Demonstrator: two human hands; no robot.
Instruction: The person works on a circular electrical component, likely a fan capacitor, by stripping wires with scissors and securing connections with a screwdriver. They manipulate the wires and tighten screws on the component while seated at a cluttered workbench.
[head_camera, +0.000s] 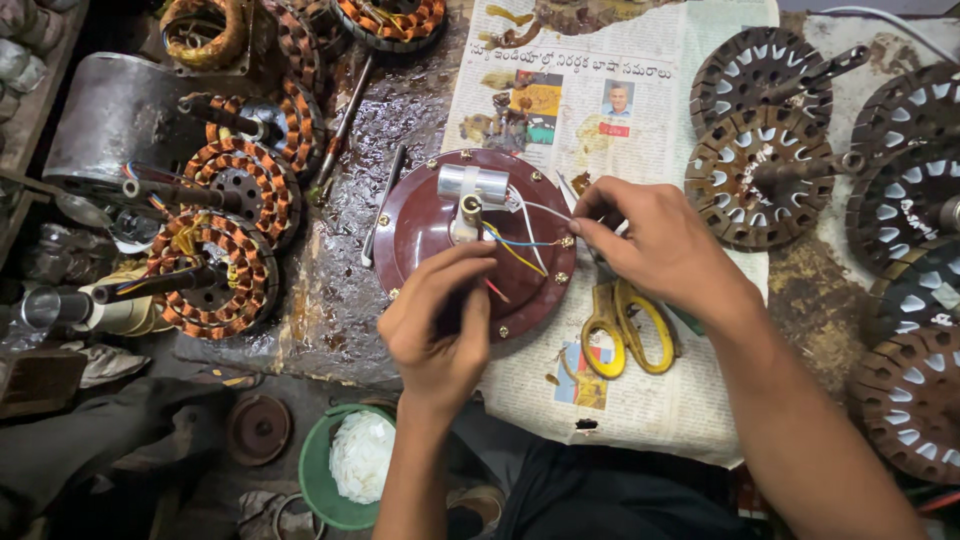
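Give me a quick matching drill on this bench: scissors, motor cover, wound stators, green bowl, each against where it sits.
Things:
1. scissors
2. motor cover
3. wound stators
4. green bowl

Places:
A. left side of the bench, stacked on shafts
B. below the bench edge, holding white stuff
C. on the newspaper, under the right hand
D. centre, under the left hand, wires coming out

Pairs: 1-C, 2-D, 3-A, 4-B

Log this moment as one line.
left hand: on maroon motor cover | right hand: pinching white wire | yellow scissors: on newspaper
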